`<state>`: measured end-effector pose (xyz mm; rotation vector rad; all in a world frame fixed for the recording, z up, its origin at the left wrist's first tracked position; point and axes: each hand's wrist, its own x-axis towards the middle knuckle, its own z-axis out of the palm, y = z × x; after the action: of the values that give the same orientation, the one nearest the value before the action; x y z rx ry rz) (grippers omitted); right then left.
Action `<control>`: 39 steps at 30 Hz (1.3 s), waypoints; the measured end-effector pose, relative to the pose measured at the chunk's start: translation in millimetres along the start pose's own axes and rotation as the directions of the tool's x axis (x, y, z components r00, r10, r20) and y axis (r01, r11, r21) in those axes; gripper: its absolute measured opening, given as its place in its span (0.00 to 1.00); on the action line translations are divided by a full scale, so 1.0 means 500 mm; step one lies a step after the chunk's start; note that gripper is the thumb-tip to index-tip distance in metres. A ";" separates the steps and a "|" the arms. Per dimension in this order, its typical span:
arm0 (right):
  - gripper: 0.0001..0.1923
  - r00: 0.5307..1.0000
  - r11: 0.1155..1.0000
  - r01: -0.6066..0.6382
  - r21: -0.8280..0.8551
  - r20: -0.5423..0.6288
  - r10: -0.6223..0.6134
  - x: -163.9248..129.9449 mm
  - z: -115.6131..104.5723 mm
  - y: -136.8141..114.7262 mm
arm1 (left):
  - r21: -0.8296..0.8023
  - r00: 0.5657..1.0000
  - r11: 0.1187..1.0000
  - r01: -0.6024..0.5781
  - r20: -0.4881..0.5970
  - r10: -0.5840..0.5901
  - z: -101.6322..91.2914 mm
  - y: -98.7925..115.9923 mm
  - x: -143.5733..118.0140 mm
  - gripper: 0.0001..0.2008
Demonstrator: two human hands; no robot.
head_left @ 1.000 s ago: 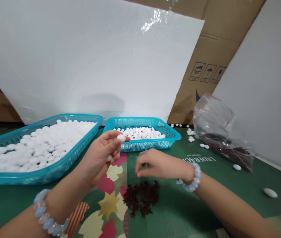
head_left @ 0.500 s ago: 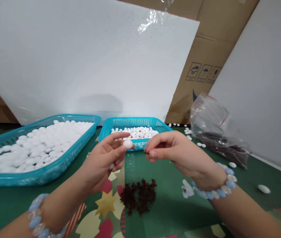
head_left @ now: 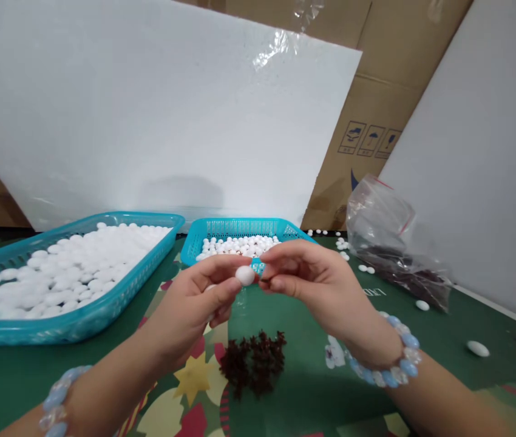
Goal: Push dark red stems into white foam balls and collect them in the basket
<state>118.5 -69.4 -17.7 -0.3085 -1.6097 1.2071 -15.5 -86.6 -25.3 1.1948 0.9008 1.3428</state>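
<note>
My left hand is closed, with a smooth white ball pinched between thumb and forefinger. Another white ball shows partly behind its fingers. Just to the right, my right hand pinches a tiny brown piece, its fingertips very near the ball; I cannot tell whether the two touch. Below both hands, a small heap of dark red-brown, star-like pieces lies on the green patterned tabletop.
On the left stands a large blue basket full of white balls. Behind my hands is a smaller blue basket with white balls and brown bits. A clear bag of dark material and loose white balls lie at the right.
My hands have come together: the right hand moved left, bringing the brown piece near the ball, while the left hand shifted slightly right. The view has tilted a little.
</note>
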 end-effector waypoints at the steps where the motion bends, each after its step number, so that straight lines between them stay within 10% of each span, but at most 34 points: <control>1: 0.15 1.000 1.000 0.018 -0.010 -0.004 -0.018 0.000 0.001 0.002 | 0.000 1.000 1.000 0.004 0.005 -0.004 0.001 0.000 -0.001 0.06; 24: 0.09 0.983 0.974 0.072 -0.215 -0.148 -0.105 -0.008 0.014 0.017 | -0.011 1.000 1.000 -0.015 -0.027 0.015 0.005 -0.008 -0.013 0.02; 39: 0.08 0.974 0.903 0.172 -0.394 -0.071 -0.217 -0.016 0.018 0.025 | 0.302 0.977 0.930 -0.209 0.021 0.212 0.003 -0.001 -0.014 0.03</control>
<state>109.8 -74.1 -32.1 -0.4457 -1.7277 0.7010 -14.3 -93.3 -26.8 1.5580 1.0368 1.4164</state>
